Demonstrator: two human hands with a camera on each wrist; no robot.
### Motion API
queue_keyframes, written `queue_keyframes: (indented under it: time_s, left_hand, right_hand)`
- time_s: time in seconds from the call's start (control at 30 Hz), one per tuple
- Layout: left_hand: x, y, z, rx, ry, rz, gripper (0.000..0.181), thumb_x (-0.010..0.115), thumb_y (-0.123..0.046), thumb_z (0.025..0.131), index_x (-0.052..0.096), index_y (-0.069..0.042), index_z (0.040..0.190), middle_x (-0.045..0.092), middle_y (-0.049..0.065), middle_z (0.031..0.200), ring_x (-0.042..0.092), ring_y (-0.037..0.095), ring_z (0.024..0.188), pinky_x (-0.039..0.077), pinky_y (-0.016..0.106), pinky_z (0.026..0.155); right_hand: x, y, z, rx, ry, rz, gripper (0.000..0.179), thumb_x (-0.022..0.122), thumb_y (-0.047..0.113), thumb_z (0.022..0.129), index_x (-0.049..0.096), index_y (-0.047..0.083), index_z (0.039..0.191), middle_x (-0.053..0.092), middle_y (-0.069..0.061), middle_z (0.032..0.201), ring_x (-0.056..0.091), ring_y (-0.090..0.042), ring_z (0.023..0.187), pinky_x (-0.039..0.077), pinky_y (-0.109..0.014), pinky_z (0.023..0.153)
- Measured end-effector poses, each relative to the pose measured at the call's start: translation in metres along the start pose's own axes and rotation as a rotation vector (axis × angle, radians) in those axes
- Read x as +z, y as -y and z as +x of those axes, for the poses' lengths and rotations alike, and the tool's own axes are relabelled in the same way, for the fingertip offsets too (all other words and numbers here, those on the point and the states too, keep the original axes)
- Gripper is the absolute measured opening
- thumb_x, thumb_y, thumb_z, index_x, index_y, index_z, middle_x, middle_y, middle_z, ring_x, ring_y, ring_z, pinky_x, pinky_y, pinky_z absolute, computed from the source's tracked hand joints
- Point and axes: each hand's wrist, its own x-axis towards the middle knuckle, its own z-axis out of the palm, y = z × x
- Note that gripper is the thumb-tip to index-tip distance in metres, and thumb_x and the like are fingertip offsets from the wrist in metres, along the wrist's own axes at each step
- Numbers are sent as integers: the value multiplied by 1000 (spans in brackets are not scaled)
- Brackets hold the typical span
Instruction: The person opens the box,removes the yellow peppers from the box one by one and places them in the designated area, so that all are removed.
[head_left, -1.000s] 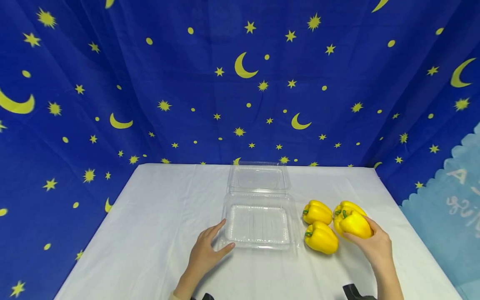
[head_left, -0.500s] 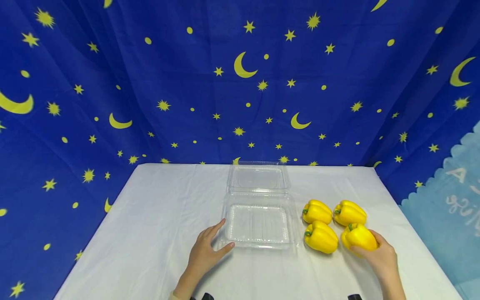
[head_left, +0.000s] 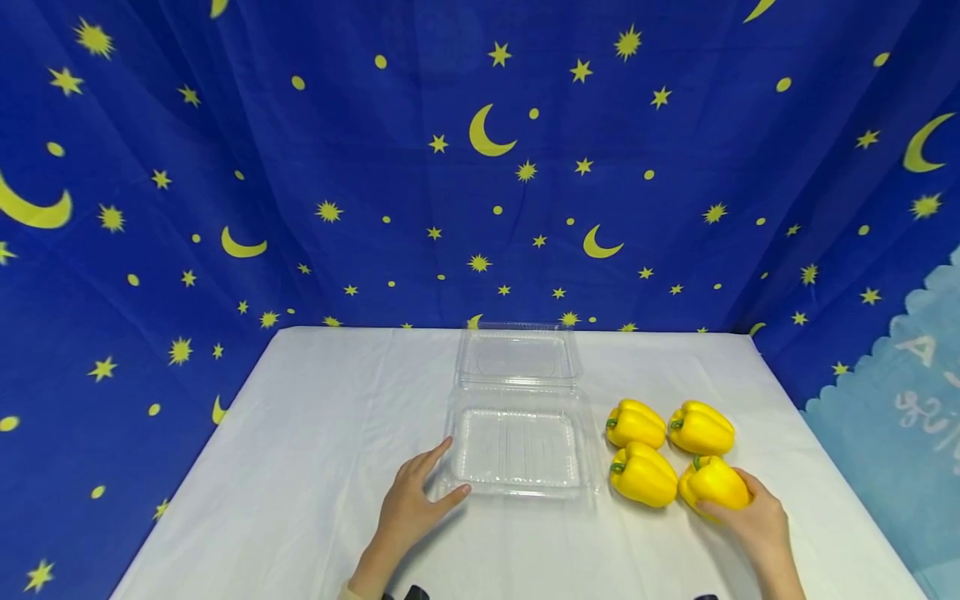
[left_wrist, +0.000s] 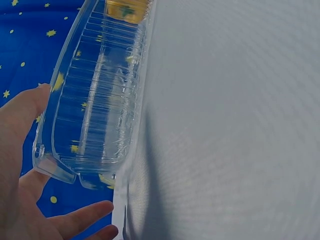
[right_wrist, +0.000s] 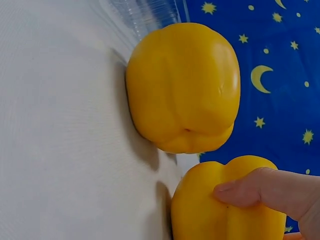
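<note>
Near right of tabletop [head_left: 315, 467]: right hand [head_left: 753, 521] grips yellow bell pepper [head_left: 712, 483], resting beside three others.
Near centre: left hand [head_left: 408, 504], fingers spread, touches clear plastic clamshell box [head_left: 517, 446], lid open.

Four yellow peppers [head_left: 670, 454] sit clustered at four o'clock on the table; one clear plastic clamshell box [head_left: 517, 417] lies open at the centre; two hands, one [head_left: 411, 504] at seven o'clock, one [head_left: 753, 517] at five.
</note>
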Motion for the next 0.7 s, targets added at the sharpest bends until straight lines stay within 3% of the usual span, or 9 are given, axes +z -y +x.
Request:
queue_keyframes:
  time_s: [0.3,0.5,0.63,0.7]
  left_hand:
    - [-2,-1,1,-10,17,12,71,71,-53,78,46,-30,140,54,12,137,47,40,127,46,63,93]
    - [-5,-2,2,-9,39,5,71,70,-51,79,44,-29,141,53,12,138,45,41,128,45,63,93]
    - [-7,-3,2,9,55,-16,72,70,-48,80,43,-25,142,52,14,138,44,42,128,44,64,94]
    - [-9,-3,3,32,61,-32,74,71,-47,80,41,-20,143,50,15,140,44,42,129,43,64,96]
  right_hand:
    - [2,1,2,-35,9,-23,92,75,25,76,24,-12,143,29,-40,142,30,-53,130,23,-65,110]
    - [-2,4,4,-62,91,-71,97,74,35,78,19,-12,144,25,-40,143,27,-54,130,22,-66,110]
    - [-7,8,3,-47,141,-102,98,61,49,87,12,-13,146,17,-40,146,21,-55,133,20,-66,111]
    - [-9,11,2,-42,111,-103,94,53,53,91,12,-12,146,17,-40,147,19,-55,134,20,-65,112]
